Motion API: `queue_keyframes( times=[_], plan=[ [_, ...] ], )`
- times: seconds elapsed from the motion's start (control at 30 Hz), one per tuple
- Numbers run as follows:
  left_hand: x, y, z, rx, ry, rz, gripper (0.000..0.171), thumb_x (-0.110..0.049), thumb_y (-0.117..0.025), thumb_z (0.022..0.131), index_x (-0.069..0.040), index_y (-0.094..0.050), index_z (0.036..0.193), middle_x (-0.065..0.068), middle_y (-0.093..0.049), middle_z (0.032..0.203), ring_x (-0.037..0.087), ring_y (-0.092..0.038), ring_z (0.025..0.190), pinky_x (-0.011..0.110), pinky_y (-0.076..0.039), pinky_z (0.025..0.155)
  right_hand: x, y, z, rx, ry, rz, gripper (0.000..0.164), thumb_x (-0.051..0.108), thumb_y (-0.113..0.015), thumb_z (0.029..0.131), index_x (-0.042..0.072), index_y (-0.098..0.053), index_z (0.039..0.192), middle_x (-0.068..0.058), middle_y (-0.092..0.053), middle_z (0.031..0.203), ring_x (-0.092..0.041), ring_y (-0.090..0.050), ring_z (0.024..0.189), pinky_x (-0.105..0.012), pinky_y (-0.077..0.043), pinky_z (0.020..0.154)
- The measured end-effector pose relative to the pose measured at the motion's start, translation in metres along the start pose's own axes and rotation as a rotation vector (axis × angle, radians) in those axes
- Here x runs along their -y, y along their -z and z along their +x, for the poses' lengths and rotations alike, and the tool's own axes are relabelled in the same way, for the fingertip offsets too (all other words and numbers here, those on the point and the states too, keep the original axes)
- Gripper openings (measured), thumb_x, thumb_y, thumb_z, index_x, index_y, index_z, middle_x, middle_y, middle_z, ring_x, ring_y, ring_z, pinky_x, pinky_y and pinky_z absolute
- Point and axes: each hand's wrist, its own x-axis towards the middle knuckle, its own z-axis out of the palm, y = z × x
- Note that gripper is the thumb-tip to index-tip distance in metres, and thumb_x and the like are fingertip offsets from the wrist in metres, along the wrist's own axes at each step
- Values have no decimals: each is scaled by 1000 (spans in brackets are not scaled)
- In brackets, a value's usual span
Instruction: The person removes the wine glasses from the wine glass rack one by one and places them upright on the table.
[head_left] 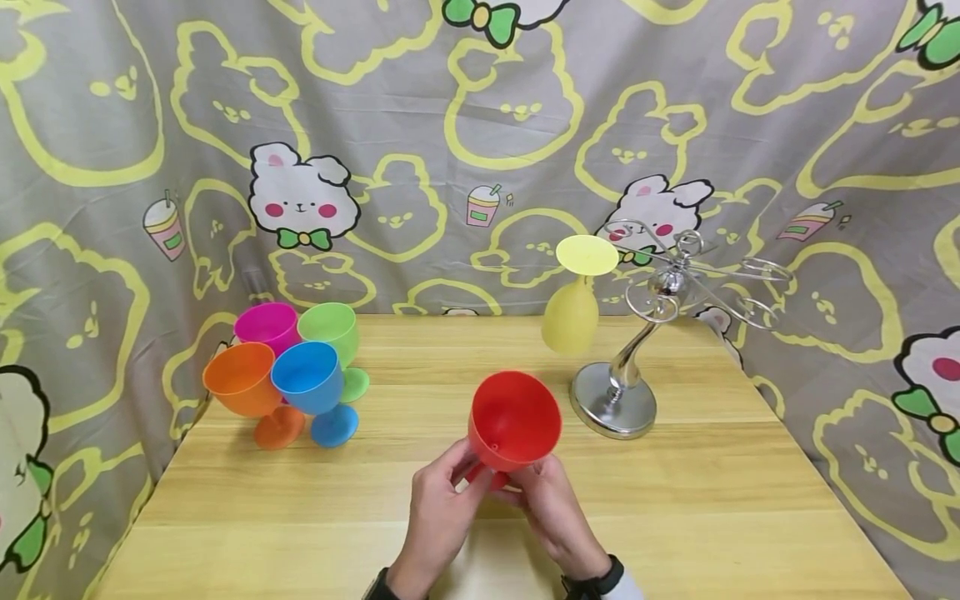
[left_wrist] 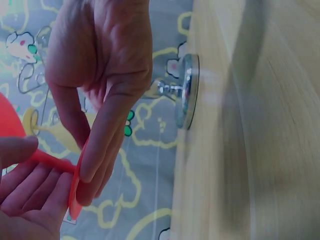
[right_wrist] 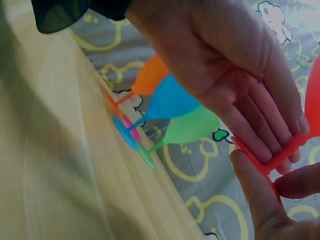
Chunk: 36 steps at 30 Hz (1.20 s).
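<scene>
A red goblet (head_left: 516, 421) is held upright, tilted a little, above the table's front middle, so its bowl faces the head camera. My left hand (head_left: 442, 504) pinches its stem between thumb and fingers, which the right wrist view shows from the side. The right hand (head_left: 553, 508) grips the round foot (left_wrist: 77, 187) between thumb and fingers. To the right of the red goblet stands a chrome stemware rack (head_left: 624, 367) with wire loops. A yellow goblet (head_left: 572, 312) hangs upside down from its left side, foot uppermost.
At the table's left stand several upright goblets: orange (head_left: 243, 383), blue (head_left: 309, 379), magenta (head_left: 264, 323) and green (head_left: 330, 329), close together. The wooden table (head_left: 675, 508) backs onto a patterned grey curtain (head_left: 420, 108), which also runs along both sides.
</scene>
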Motion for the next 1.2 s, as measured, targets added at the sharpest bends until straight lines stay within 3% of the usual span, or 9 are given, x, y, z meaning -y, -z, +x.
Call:
queue_keyframes(
  times=[0.3, 0.43, 0.67, 0.77, 0.9, 1.1, 1.2],
  plan=[
    [20, 0, 0, -121, -61, 128, 19, -22, -70, 80, -25, -68, 99, -13, -68, 91, 5, -64, 84, 22, -53, 77, -1, -9, -4, 44, -4, -9, 31, 5, -53, 89, -3, -49, 118, -10, -62, 90, -21, -61, 79, -41, -53, 79],
    [22, 2, 1, -127, -69, 119, 21, -22, -70, 81, -26, -68, 101, -13, -68, 93, 5, -64, 85, 22, -53, 76, -2, -9, -3, 50, -14, -23, 31, 2, -52, 88, -4, -48, 118, -10, -61, 89, -21, -60, 80, -41, -53, 80],
    [23, 7, 2, -128, -61, 161, 23, -15, -71, 80, -25, -68, 100, -13, -68, 94, 3, -63, 88, 22, -52, 78, 2, -4, 2, 79, -36, -158, 49, 18, -63, 86, 8, -45, 130, -10, -60, 116, -27, -59, 98, -43, -52, 83],
    [23, 10, 3, -141, -78, 174, 23, -12, -71, 79, -23, -68, 99, -12, -68, 93, 4, -64, 87, 23, -53, 77, 6, -1, 2, 104, -32, -211, 52, 19, -64, 85, 10, -42, 131, -12, -59, 120, -27, -60, 100, -46, -51, 84],
    [24, 14, 5, -153, -91, 171, 25, -10, -71, 79, -23, -67, 99, -12, -68, 94, 5, -64, 86, 23, -53, 77, 14, 6, 1, 147, -6, -276, 48, 15, -63, 86, 6, -41, 128, -16, -55, 121, -29, -60, 100, -47, -50, 84],
    [25, 22, 6, -160, -69, 172, 23, -15, -71, 80, -25, -67, 100, -14, -68, 95, 3, -63, 88, 23, -52, 79, 31, 20, -2, 184, 34, -534, 47, 24, -67, 83, 13, -48, 125, -8, -49, 126, -30, -54, 109, -38, -51, 86],
    [25, 26, 6, -161, -33, 185, 25, -16, -71, 80, -26, -66, 102, -14, -67, 95, 3, -63, 88, 24, -53, 79, 39, 28, -2, 205, 139, -730, 46, 27, -71, 80, 19, -51, 120, -2, -48, 127, -25, -52, 112, -35, -51, 85]
  ],
)
